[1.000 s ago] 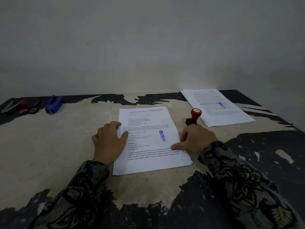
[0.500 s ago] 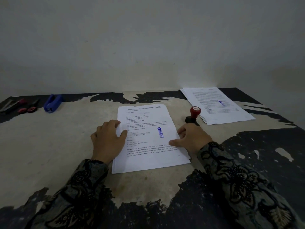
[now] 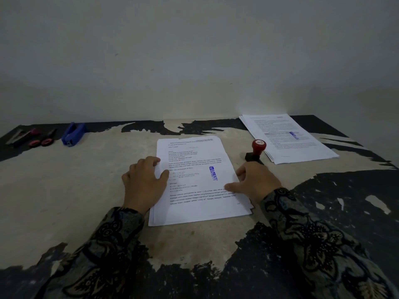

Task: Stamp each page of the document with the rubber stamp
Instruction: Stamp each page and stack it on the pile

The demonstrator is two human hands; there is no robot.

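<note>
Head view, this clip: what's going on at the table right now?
A person is stamping a document page by page. The top page of the near stack already bears a blue stamp mark. The left hand rests on its left edge, and the right hand pinches its right edge, thumb on top. The rubber stamp stands unheld just beyond that hand. A second pile, its top sheet also stamped, lies far right.

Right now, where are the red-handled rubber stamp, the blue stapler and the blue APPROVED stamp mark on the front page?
Red-handled rubber stamp (image 3: 258,146): head view, on its red knob.
Blue stapler (image 3: 73,133): head view, on its top arm.
Blue APPROVED stamp mark (image 3: 213,173): head view, mid-lettering.
</note>
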